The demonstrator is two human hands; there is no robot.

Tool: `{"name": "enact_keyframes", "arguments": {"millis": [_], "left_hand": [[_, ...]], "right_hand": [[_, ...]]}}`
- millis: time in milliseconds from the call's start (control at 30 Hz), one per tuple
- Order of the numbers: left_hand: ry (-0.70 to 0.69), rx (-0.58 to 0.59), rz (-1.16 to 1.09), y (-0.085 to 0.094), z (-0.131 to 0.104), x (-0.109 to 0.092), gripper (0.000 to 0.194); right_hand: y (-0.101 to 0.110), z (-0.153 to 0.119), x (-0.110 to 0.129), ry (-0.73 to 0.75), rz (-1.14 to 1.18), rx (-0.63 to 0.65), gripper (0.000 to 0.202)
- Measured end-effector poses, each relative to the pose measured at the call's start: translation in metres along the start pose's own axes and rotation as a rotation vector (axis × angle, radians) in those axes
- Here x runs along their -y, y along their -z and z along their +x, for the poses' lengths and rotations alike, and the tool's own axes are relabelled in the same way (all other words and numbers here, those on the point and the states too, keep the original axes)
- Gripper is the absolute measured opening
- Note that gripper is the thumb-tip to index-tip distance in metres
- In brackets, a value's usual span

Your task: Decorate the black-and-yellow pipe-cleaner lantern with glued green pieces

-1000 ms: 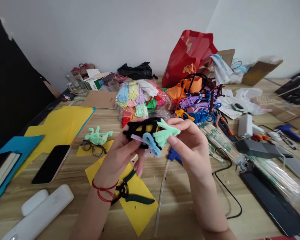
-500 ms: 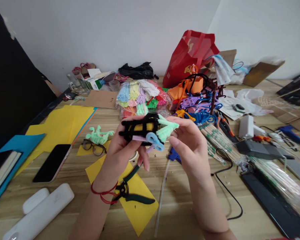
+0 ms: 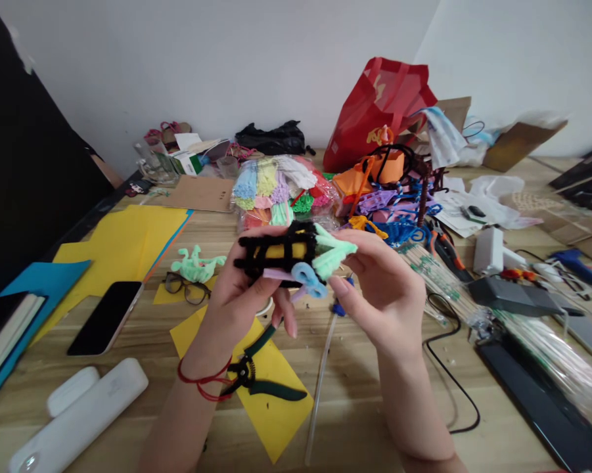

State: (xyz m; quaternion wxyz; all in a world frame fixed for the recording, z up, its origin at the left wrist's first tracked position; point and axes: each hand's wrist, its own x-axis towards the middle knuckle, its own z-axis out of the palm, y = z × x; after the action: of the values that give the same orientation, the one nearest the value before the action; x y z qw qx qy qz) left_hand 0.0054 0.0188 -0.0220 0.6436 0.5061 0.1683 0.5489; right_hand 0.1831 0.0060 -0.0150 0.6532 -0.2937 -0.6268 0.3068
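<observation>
A small pipe-cleaner model (image 3: 296, 251) lies on its side, held above the table. It has a black fuzzy lattice over yellow panels and a mint-green pointed top. A light-blue looped piece with lilac strips (image 3: 309, 278) is on its near side. My left hand (image 3: 244, 289) is closed around the black end, thumb in front. The fingers and thumb of my right hand (image 3: 387, 289) curve round the green point; their exact contact is partly hidden. Below lie green-handled pruning shears (image 3: 276, 390) on a yellow sheet (image 3: 271, 427).
Left are glasses (image 3: 186, 289), a green pipe-cleaner figure (image 3: 197, 264), a phone (image 3: 105, 318) and a white case (image 3: 81, 420). Behind sit bagged pipe cleaners (image 3: 278, 187) and a red bag (image 3: 374, 112). Bundled sticks (image 3: 436, 279), pliers (image 3: 444, 249) and a black cable (image 3: 460, 387) lie right.
My right hand has shifted slightly right, its thumb now closer to the green top. The model has moved slightly right at its pointed end. My left hand keeps its hold.
</observation>
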Motion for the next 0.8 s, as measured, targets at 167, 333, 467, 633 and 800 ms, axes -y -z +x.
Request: {"name": "enact_keyframes", "arguments": {"millis": [167,333,467,633,800], "left_hand": [[0.069,-0.049,-0.12,0.001,0.002,0.002,0.018],[0.033,-0.032,-0.143,0.0,0.004,0.004,0.009],[-0.054,-0.057,-0.117,-0.006,0.002,0.002,0.021],[-0.136,-0.11,-0.03,-0.013,-0.003,-0.001,0.028],[-0.174,-0.079,-0.011,-0.009,-0.001,0.001,0.031]], "right_hand": [[-0.006,-0.004,0.001,0.241,-0.244,-0.17,0.04],[-0.01,-0.012,0.002,0.466,-0.495,-0.199,0.046],[-0.012,-0.015,0.003,0.472,-0.554,-0.117,0.05],[-0.012,-0.017,0.002,0.47,-0.586,-0.107,0.055],[-0.015,-0.016,0.005,0.482,-0.601,-0.11,0.047]]}}
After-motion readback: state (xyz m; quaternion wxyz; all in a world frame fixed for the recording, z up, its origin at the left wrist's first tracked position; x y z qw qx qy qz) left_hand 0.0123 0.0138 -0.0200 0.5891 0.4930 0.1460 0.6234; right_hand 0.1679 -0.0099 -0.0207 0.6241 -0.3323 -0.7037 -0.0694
